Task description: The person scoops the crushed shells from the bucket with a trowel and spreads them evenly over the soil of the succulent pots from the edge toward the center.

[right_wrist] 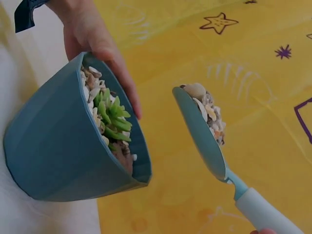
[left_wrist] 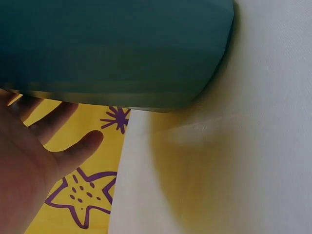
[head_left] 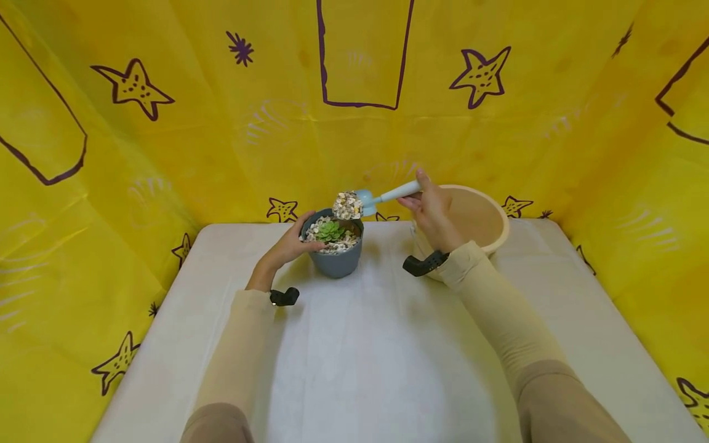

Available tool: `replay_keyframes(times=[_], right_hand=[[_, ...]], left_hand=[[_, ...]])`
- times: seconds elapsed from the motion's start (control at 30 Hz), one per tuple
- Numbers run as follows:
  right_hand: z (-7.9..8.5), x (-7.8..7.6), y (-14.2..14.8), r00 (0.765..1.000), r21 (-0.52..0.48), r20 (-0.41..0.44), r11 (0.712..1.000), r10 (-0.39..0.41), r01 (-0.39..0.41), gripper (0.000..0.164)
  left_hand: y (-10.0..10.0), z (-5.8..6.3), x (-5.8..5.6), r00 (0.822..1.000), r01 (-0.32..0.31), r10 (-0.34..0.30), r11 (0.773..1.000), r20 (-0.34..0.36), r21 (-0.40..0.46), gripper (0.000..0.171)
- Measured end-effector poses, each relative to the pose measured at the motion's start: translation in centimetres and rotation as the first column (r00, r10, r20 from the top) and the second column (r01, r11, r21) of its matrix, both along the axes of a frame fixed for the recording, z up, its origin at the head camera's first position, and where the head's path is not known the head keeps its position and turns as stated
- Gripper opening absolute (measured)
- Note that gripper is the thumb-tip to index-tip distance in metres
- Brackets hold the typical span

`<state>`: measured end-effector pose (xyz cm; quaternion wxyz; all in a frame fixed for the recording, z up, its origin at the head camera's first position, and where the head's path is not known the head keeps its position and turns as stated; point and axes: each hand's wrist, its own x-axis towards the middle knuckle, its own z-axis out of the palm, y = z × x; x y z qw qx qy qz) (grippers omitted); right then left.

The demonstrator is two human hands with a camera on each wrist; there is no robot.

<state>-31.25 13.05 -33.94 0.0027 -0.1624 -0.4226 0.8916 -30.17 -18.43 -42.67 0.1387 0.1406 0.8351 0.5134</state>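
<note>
A grey-blue flower pot (head_left: 335, 266) stands on the table, holding a green succulent (right_wrist: 113, 117) with pale pebbles (right_wrist: 92, 83) around it. My left hand (head_left: 289, 243) grips the pot's left side, the thumb over the rim and the fingers at the back. In the left wrist view the hand (left_wrist: 29, 165) lies against the pot's wall (left_wrist: 122, 58). With my right hand (head_left: 433, 212) I hold a small light-blue trowel (head_left: 367, 200) by its white handle (right_wrist: 268, 212). Mixed pebbles (head_left: 348, 205) fill its blade, raised just above the pot's back rim.
Right of the pot stands a large cream-rimmed bucket (head_left: 501, 215), partly behind my right hand and sleeve. A white cloth covers the table (head_left: 354, 357). Yellow curtains (head_left: 354, 141) with drawn stars hang close behind the table and on both sides.
</note>
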Motion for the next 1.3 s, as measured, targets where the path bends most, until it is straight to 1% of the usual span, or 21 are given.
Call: replay_keyframes(times=[0.13,0.17,0.23,0.4,0.47,0.67,0.8,0.87,0.97,1.07,1.13,1.2,1.3], right_hand=[[-0.1,0.2,-0.3,1.000,0.030,-0.018,0.999,0.020,-0.019,0.026],[-0.2,0.3,-0.3,0.999,0.028,-0.020,0.999,0.028,-0.027,0.023],[-0.3,0.3,-0.4,1.000,0.033,-0.021,0.999,0.014,-0.014,0.023],[-0.6,0.3,-0.6,0.999,0.045,-0.036,0.999,0.008,-0.006,0.023],[-0.7,0.2,-0.8,0.999,0.054,-0.044,0.998,0.024,-0.022,0.024],[-0.9,0.4,-1.2,0.998,0.079,-0.041,0.996,0.038,-0.034,0.025],[-1.1,0.6,-1.5,1.000,0.083,-0.020,0.996,0.018,-0.017,0.025],[-1.1,0.8,-1.8,1.000,0.091,-0.010,0.996,-0.004,0.005,0.025],[-1.3,1.0,-2.1,0.999,0.114,-0.006,0.993,-0.041,0.041,0.026],[-1.4,1.1,-2.3,0.999,0.125,-0.010,0.991,-0.044,0.045,0.027],[-1.5,1.2,-2.4,0.999,0.130,-0.016,0.991,-0.037,0.039,0.027],[-1.5,1.3,-2.4,0.999,0.133,-0.019,0.990,-0.037,0.039,0.028],[-1.6,1.4,-2.4,0.998,0.144,-0.023,0.988,-0.056,0.058,0.032]], left_hand=[[-0.5,-0.4,0.4,1.000,-0.011,0.011,1.000,-0.021,-0.004,0.096],[-0.6,-0.9,0.3,1.000,-0.015,0.015,1.000,-0.024,0.000,0.098],[-0.9,-1.7,0.3,0.999,-0.029,0.029,1.000,-0.031,-0.007,0.100],[-0.9,-1.4,1.7,0.997,-0.075,0.074,0.996,-0.020,-0.057,0.107],[-0.8,-1.4,2.2,0.995,-0.094,0.092,0.993,-0.029,-0.076,0.110],[-0.5,-1.5,4.1,0.985,-0.135,0.125,0.987,-0.119,-0.084,0.114],[-0.6,-1.5,4.9,0.980,-0.154,0.141,0.984,-0.139,-0.091,0.113],[-0.7,-1.4,4.9,0.981,-0.148,0.135,0.985,-0.140,-0.091,0.114],[-1.0,-1.5,4.2,0.986,-0.106,0.094,0.991,-0.137,-0.086,0.117],[-1.2,-1.7,3.4,0.993,-0.056,0.047,0.995,-0.105,-0.084,0.117],[-1.3,-1.8,2.9,0.997,-0.035,0.029,0.997,-0.077,-0.075,0.115],[-1.4,-2.0,2.7,0.998,-0.022,0.018,0.998,-0.058,-0.067,0.115],[-1.1,-2.0,2.7,0.998,-0.028,0.024,0.998,-0.055,-0.062,0.115]])
